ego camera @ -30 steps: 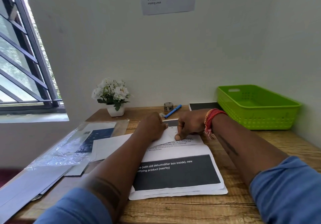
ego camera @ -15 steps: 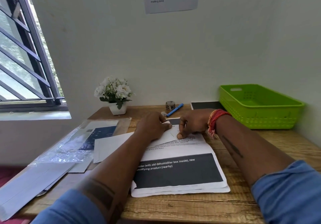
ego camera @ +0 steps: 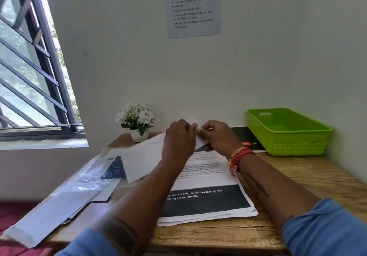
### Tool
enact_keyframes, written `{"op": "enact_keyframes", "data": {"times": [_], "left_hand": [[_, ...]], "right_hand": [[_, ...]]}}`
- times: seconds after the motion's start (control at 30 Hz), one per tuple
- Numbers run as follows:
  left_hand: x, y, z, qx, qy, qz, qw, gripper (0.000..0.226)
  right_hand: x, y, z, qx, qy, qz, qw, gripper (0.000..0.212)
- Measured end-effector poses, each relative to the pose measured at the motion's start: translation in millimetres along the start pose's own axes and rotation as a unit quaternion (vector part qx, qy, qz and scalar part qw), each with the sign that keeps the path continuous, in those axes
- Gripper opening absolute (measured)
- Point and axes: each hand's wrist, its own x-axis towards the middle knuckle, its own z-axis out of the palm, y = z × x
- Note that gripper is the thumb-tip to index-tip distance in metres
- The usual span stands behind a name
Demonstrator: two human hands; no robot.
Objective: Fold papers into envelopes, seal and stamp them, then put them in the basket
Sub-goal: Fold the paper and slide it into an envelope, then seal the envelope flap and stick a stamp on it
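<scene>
1. The left hand (ego camera: 179, 140) is raised above the tabletop (ego camera: 309, 178), fingers curled round the upper edge of a white envelope (ego camera: 145, 158) that it holds tilted, the far end lifted.
2. The right hand (ego camera: 217, 136) is close beside it, fingertips pinching a small pale piece at the envelope's top corner; the picture is too blurred there to tell what that piece is. A red thread band (ego camera: 239, 156) is wound round the right wrist.
3. Under both forearms lies a stack of printed papers (ego camera: 210, 200), the top sheet bearing lines of text and a broad dark band with white lettering.
4. The green basket (ego camera: 288, 134) stands at the far right corner of the tabletop, against the wall, well apart from the hands.
5. A black booklet (ego camera: 248, 138) lies flat between the basket and the right hand.
6. On the left side, loose envelopes (ego camera: 59, 208) and a clear plastic wrapper (ego camera: 87, 174) spread over a dark blue packet toward the tabletop's near edge.
7. A small white pot of white flowers (ego camera: 137, 120) sits at the back, near the window (ego camera: 29, 67).
8. A printed instruction sheet (ego camera: 193, 7) hangs on the wall above the hands.
</scene>
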Motion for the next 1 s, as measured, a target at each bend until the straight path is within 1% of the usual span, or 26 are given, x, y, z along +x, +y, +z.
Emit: {"op": "enact_keyframes", "data": {"times": [0.03, 0.1, 0.2, 0.27, 0.37, 0.43, 0.47, 0.5, 0.53, 0.57, 0.6, 0.63, 0.7, 0.77, 0.83, 0.87, 0.9, 0.93, 0.97, 1.0], "left_hand": [[-3, 10, -2, -0.013, -0.009, -0.026, 1.000, 0.033], [-5, 28, -5, -0.054, -0.005, -0.072, 0.996, 0.041], [2, 47, -22, -0.113, 0.016, -0.136, 0.984, 0.039], [12, 52, -37, -0.102, 0.030, -0.149, 0.983, 0.033], [22, 59, -62, -0.077, 0.053, -0.114, 0.989, 0.028], [26, 66, -80, -0.096, 0.070, -0.090, 0.989, 0.024], [29, 67, -87, -0.117, 0.076, -0.088, 0.986, 0.023], [31, 66, -94, -0.156, 0.072, -0.101, 0.980, 0.021], [34, 63, -100, -0.221, 0.050, -0.130, 0.965, 0.020], [35, 56, -103, -0.291, 0.016, -0.171, 0.941, 0.021], [35, 45, -104, -0.341, -0.019, -0.220, 0.914, 0.020], [32, 31, -102, -0.356, -0.046, -0.265, 0.895, 0.018], [20, 1, -94, -0.320, -0.082, -0.342, 0.880, 0.017], [6, -25, -82, -0.288, -0.107, -0.395, 0.866, 0.013], [-4, -50, -72, -0.244, -0.119, -0.421, 0.866, 0.009], [-5, -61, -69, -0.201, -0.115, -0.416, 0.879, 0.010], [-4, -72, -67, -0.137, -0.108, -0.394, 0.902, 0.013], [-2, -83, -65, -0.053, -0.102, -0.358, 0.926, 0.016], [0, -89, -66, 0.028, -0.103, -0.319, 0.942, 0.020], [0, -92, -68, 0.098, -0.112, -0.277, 0.949, 0.022]], "right_hand": [[-3, -3, 1, -0.009, 0.020, -0.044, 0.999, 0.018], [-10, -6, 5, -0.055, 0.057, -0.120, 0.990, 0.016], [-20, -15, 11, -0.080, 0.091, -0.212, 0.970, 0.014], [-24, -20, 13, -0.083, 0.084, -0.254, 0.960, 0.026], [-25, -26, 14, -0.099, 0.082, -0.284, 0.950, 0.054], [-24, -26, 13, -0.105, 0.094, -0.288, 0.947, 0.068], [-21, -24, 12, -0.118, 0.107, -0.294, 0.942, 0.071], [-19, -22, 11, -0.142, 0.126, -0.302, 0.934, 0.072], [-17, -19, 9, -0.172, 0.146, -0.307, 0.924, 0.069], [-15, -15, 7, -0.198, 0.159, -0.309, 0.916, 0.066], [-15, -13, 5, -0.216, 0.156, -0.304, 0.914, 0.063], [-16, -11, 3, -0.230, 0.135, -0.292, 0.918, 0.061], [-20, -10, 3, -0.273, 0.053, -0.260, 0.925, 0.058], [-24, -8, 9, -0.339, -0.032, -0.224, 0.913, 0.058], [-27, -5, 20, -0.385, -0.105, -0.191, 0.897, 0.062], [-28, -3, 26, -0.402, -0.139, -0.182, 0.887, 0.062], [-30, -1, 31, -0.418, -0.169, -0.179, 0.875, 0.063], [-32, -1, 36, -0.430, -0.196, -0.181, 0.862, 0.062], [-34, -1, 39, -0.436, -0.219, -0.181, 0.854, 0.061], [-35, -1, 41, -0.433, -0.237, -0.177, 0.852, 0.059]]}}
